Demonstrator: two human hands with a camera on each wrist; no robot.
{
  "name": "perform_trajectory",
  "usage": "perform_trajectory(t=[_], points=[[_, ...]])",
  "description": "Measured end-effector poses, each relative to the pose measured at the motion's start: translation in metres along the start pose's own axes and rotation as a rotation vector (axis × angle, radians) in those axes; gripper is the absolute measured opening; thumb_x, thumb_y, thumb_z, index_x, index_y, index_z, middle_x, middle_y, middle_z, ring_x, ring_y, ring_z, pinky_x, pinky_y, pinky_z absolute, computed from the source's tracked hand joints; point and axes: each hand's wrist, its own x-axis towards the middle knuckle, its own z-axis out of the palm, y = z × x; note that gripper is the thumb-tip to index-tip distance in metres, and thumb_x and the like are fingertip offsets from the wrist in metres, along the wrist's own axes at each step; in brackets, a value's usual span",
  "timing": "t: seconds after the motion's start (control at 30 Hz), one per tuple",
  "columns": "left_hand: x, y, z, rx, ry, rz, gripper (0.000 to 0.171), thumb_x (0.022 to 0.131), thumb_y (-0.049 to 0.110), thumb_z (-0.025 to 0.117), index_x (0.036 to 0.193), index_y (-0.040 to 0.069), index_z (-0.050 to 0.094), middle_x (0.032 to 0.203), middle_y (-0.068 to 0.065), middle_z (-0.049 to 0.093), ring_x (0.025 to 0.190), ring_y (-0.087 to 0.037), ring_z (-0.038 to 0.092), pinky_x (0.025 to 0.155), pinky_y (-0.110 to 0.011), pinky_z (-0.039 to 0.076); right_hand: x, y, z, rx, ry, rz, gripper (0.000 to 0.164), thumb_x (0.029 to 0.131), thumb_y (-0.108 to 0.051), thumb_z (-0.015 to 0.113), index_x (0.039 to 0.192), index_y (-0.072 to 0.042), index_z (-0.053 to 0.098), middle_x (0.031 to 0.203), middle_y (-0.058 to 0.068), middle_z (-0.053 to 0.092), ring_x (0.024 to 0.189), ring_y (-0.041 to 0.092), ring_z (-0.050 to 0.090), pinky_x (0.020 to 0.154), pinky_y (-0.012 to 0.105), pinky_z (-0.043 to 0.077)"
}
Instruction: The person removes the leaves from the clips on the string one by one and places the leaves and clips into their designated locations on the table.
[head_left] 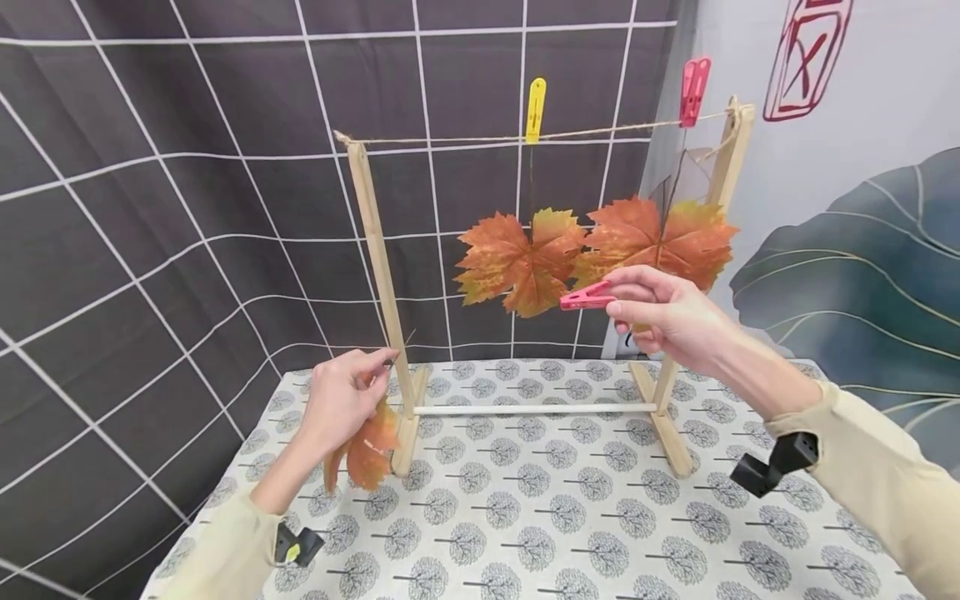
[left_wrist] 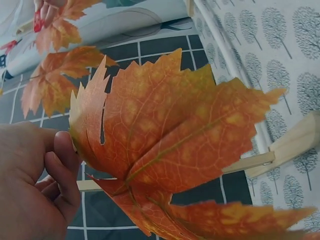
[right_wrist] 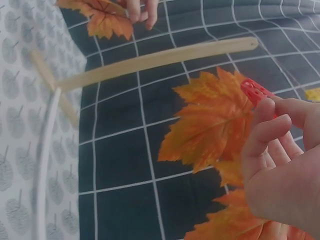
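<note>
In the head view, our left hand (head_left: pixel 341 396) pinches an orange leaf (head_left: pixel 372 450) by its stem beside the left post (head_left: pixel 381 258), while our right hand (head_left: pixel 671 317) pinches a pink clothespin (head_left: pixel 585 297) before two hanging leaves (head_left: pixel 517 262). In the left wrist view, we see the pinched leaf spread beyond our fingertips. In the right wrist view, our thumb and fingers grip the clothespin.

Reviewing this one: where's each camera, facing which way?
Head: worn there, facing forward and down at the wooden frame; left hand, right hand show.
Left wrist: worn there, facing the held leaf; both hands partly show.
Right wrist: worn there, facing the held clip and hanging leaf; both hands partly show.
Both wrist views share the frame.
</note>
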Motion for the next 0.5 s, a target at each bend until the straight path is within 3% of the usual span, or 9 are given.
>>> perform_trajectory(t=[0.3,0.5], points=[[-0.009,-0.004,0.003,0.042,-0.033,0.004,0.034,0.077,-0.011,0.071,0.105,0.005,0.078,0.072,0.002,0.064,0.044,-0.001,0.045,0.038,-0.025,0.037,-0.015,0.019,-0.012,0.011,-0.025,-0.001,0.029,0.097,0.002,0.061,0.123,-0.011,0.055,0.107,0.003,0.068,0.073,0.014,0.06,0.048,0.019,0.036],[-0.017,-0.008,0.006,0.026,-0.11,-0.06,0.035,0.08,-0.011,0.07,0.111,0.003,0.076,0.078,-0.006,0.069,0.042,-0.002,0.047,0.035,-0.023,0.037,-0.027,0.031,-0.019,-0.014,-0.022,0.019,0.029,0.098,0.0,0.061,0.123,-0.011,0.054,0.108,0.001,0.068,0.073,0.012,0.06,0.048,0.019,0.037]])
